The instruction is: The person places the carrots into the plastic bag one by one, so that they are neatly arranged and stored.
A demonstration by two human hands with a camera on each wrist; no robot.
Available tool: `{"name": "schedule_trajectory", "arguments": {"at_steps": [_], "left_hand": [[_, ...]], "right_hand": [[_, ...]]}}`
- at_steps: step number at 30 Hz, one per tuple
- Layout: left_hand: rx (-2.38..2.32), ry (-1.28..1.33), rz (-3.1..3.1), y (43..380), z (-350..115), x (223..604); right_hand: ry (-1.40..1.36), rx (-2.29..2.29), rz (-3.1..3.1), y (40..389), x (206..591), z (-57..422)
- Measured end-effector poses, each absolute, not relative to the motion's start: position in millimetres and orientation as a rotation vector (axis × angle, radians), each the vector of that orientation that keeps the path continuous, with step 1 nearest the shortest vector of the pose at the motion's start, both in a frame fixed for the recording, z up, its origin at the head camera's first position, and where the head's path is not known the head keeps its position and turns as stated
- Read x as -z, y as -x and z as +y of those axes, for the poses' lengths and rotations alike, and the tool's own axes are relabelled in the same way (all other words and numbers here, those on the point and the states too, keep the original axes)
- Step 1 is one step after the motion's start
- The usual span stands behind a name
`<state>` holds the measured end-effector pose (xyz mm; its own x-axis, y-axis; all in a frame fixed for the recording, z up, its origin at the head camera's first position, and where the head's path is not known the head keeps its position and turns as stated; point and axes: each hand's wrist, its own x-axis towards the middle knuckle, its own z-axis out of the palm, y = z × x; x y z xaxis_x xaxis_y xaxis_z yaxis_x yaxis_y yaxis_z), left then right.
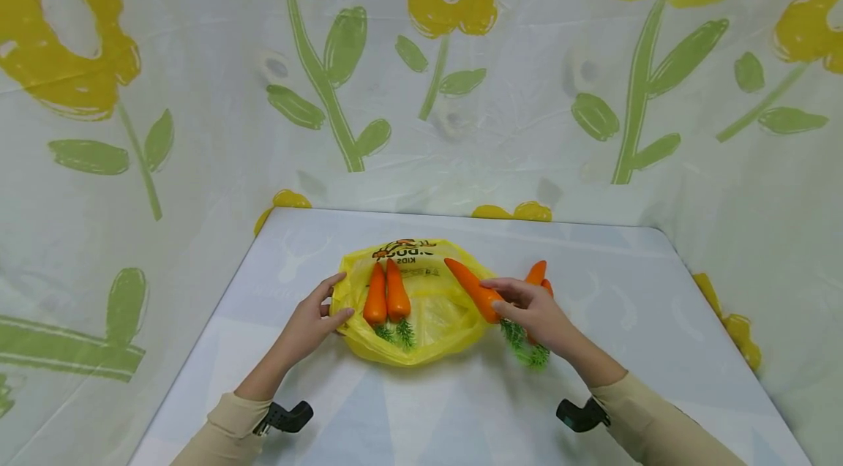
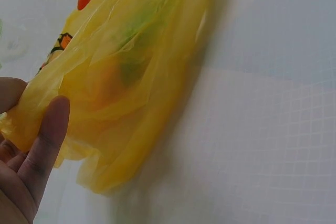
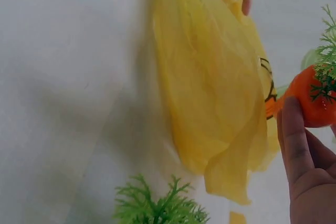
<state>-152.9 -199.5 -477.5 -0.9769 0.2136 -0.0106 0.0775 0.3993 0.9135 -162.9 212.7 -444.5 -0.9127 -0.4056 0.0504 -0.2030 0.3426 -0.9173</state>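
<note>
Yellow bag [image 1: 435, 349] is pinched at its left rim by the left hand [image 1: 315, 316]; one carrot [image 1: 470, 289] is pinched over its right side by the right hand [image 1: 536, 309]. Bagging appears underway; lowering, then release, seems required.

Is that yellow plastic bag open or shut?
The yellow plastic bag is open: its mouth gapes, showing two orange carrots with green tops inside, and the left hand holds its edge.

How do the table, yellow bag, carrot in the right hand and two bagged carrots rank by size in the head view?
1. Table
2. Yellow bag
3. Held carrot, in the right hand; perhaps helped by nearness to the camera
4. Left bagged carrot and right bagged carrot: too alike to rank
</note>
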Motion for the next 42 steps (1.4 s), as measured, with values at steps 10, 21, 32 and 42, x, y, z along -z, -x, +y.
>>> {"name": "schedule_trajectory", "arguments": {"at_steps": [10, 21, 32, 42], "left_hand": [[-1.630, -0.275, 2.525, 155.2, -200.5, 479.9], [-1.632, -0.274, 2.515, 156.0, -199.0, 478.5], [-1.597, -0.240, 2.541, 156.4, -199.7, 481.0], [-1.587, -0.209, 2.540, 155.9, -199.1, 484.2]], "right_hand": [[0.570, 1.628, 2.338, 174.3, 444.0, 193.7], [0.628, 1.544, 2.366, 183.7, 446.1, 169.9], [0.554, 1.513, 2.360, 194.6, 449.1, 150.6], [0.489, 1.494, 2.386, 204.9, 453.3, 137.5]]}}
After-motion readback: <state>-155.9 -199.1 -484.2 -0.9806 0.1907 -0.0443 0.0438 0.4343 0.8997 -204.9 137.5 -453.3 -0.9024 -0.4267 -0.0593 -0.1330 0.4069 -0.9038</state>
